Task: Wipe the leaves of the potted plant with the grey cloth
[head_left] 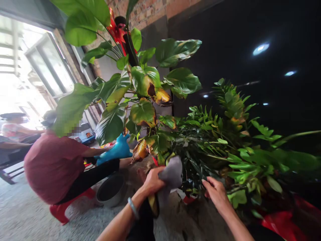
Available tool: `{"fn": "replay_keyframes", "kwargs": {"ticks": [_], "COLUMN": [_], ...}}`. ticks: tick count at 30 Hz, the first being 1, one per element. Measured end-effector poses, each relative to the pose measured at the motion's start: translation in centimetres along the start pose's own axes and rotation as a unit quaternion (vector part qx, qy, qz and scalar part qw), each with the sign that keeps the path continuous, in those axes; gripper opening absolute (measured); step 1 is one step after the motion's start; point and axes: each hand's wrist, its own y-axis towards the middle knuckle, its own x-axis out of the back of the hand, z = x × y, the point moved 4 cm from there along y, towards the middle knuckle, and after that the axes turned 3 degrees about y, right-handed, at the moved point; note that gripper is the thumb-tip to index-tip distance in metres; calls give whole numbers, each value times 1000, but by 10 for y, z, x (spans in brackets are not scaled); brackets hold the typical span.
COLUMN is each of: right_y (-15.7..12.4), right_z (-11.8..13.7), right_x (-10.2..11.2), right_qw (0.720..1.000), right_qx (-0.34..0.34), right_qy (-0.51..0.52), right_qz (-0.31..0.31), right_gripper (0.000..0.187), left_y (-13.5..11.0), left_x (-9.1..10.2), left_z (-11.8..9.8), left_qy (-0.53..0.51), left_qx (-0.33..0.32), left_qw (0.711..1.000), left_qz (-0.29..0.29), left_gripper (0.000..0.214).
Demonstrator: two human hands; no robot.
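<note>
My left hand [152, 182], with a bangle on its wrist, grips a bunched grey cloth [172, 172] in front of the potted plants. My right hand [217, 192] is at the lower edge of a dark-leaved plant [193, 162], its fingers bent and pinched together at a dark green leaf, whose held end is hidden. Just beyond the cloth stands a tall plant [144, 112] with large leaves, several of them yellowed and browned at the edges. To the right of the dark leaves spreads a bushy green plant [250, 160].
At left, a person in a red shirt [52, 164] sits on a red stool [59, 209], with a blue bag [115, 150] in front. A grey tub [111, 190] stands on the concrete floor. Red wrapping [283, 221] lies at lower right, and a dark glossy wall [240, 50] rises behind the plants.
</note>
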Motion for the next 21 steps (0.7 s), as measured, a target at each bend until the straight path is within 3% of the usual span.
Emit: {"fn": "replay_keyframes", "kwargs": {"ticks": [1, 3, 8, 10, 13, 17, 19, 21], "right_y": [0, -1, -3, -3, -2, -2, -2, -2], "right_z": [0, 2, 4, 3, 1, 0, 1, 1], "right_x": [2, 6, 7, 3, -2, 1, 4, 8], "right_qw": [1000, 1000, 999, 997, 997, 998, 998, 998], "right_qx": [2, 6, -38, -65, -69, -65, -61, -56], "right_qy": [-3, -9, 23, 37, 32, 23, 22, 20], "right_qz": [0, 1, -9, -15, -16, -10, -7, -9], "right_gripper": [33, 33, 33, 34, 35, 33, 33, 32], "left_y": [-9, -21, -8, 6, 16, -9, -26, -35], "left_x": [-4, 1, 43, 41, 13, -26, -26, -10], "left_z": [8, 13, -29, -43, -39, -4, 7, 6], "left_qy": [-5, -23, -61, -69, -50, -3, -15, -36], "left_qx": [19, 29, -56, -82, -70, -3, 28, 39], "left_qw": [999, 999, 978, 970, 985, 999, 996, 997], "left_qz": [33, 28, -190, -218, -149, 40, 87, 62], "left_gripper": [41, 41, 42, 43, 44, 48, 48, 47]}}
